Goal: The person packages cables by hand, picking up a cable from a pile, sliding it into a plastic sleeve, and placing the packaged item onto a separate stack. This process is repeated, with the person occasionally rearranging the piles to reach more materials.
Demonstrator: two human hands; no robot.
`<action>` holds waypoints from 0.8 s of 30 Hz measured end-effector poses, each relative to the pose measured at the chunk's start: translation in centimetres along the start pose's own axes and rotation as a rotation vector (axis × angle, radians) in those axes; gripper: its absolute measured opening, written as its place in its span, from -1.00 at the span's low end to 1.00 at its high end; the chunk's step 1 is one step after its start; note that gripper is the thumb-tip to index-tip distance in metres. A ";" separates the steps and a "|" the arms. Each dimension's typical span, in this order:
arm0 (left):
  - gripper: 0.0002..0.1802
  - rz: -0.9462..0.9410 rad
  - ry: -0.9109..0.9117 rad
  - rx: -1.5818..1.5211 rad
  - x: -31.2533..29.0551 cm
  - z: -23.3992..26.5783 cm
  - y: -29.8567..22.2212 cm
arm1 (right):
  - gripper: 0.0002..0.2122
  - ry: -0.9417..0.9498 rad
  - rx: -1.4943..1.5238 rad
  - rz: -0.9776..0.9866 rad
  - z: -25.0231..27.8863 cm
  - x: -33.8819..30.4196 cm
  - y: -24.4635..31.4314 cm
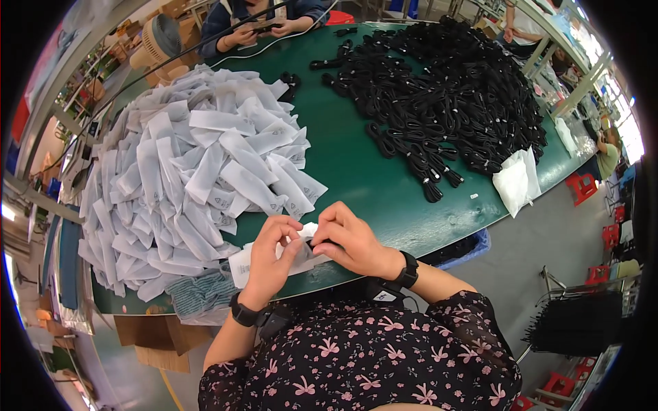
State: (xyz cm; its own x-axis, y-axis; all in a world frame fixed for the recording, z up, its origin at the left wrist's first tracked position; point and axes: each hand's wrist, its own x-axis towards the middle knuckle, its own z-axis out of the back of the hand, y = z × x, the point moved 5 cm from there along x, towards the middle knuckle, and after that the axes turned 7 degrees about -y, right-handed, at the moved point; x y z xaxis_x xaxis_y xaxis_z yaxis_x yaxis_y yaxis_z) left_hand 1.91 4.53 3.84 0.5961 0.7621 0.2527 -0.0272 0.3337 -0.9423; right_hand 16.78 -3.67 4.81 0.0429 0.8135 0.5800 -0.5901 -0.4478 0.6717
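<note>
Close to the table's near edge, my two hands meet over a small white translucent pouch (310, 229). My left hand (273, 252) pinches the pouch between thumb and fingers. The fingers of my right hand (351, 241) are closed on a black bundled cable, only a bit of which shows at the pouch; the rest is hidden by the fingers. White printed paper (241, 267) lies beneath my left hand. Left of my hands rises a large heap of filled frosted white pouches (229, 147). A wide pile of black bundled cables (439, 103) covers the far right.
The green table (332, 151) has a curved near edge. A stack of white pouches (515, 181) hangs over its right edge. Blue-grey knit cloth (202, 294) lies at the near left. Below the table is a blue bin (473, 250). Across the table, another person's hands (264, 29) hold something.
</note>
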 end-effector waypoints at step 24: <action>-0.83 -0.259 -0.067 0.609 -3.7 -1.2 3.9 | -0.84 -0.144 -0.656 -0.554 8.3 -7.3 -9.5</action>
State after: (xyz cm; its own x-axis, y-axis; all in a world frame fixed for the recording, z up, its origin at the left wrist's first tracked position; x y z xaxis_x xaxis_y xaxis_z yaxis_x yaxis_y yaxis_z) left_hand 0.56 2.31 -1.06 0.5935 0.6413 0.4862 -0.3497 0.7497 -0.5619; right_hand 28.76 -8.40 -1.98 0.5369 0.7763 0.3303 -0.7974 0.3390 0.4993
